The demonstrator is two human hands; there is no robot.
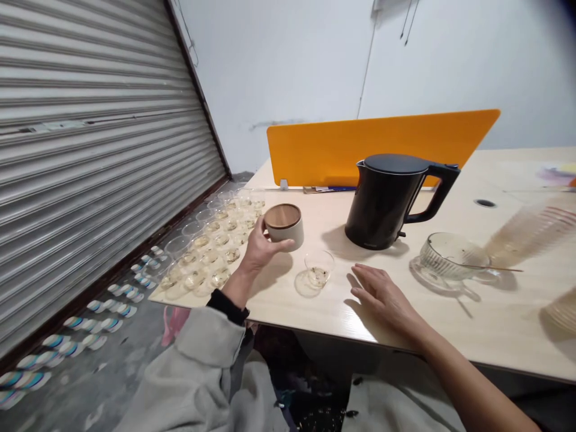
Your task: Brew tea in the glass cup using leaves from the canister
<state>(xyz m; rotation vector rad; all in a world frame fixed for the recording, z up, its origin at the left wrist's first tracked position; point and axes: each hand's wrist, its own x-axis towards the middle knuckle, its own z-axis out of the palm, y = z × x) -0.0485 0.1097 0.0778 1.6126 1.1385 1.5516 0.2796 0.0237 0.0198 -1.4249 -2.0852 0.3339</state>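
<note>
grey cloth sleeve [193, 366] nearest; left hand [261, 247] holds pale round wooden-lidded canister [291, 234], left of small clear plastic cup [320, 270]; right hand [378, 293], empty, to its right, could topple it by brushing.

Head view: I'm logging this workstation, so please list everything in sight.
Table: 1, beige, centre
Desk divider: 1, orange, across table
Electric kettle: 1, black, before divider
Lidded jar: 1, cream and brown, left of kettle
Plastic cup: 1, clear, near table's front edge
Grouped cups: many, clear, table's left end
Ribbed glass cup: 1, clear, right of kettle
Thin stick: 1, brown, at glass cup
Cup stacks: 2, translucent, far right
Small containers: many, white and blue, floor
Unclear item: 1, pink, below table
Roller shutter: 1, grey, left
Wall: 1, white, back
Sleeve: 1, grey, lower left
Left hand: 1, bare, holding jar
Right hand: 1, bare, right of plastic cup
</note>
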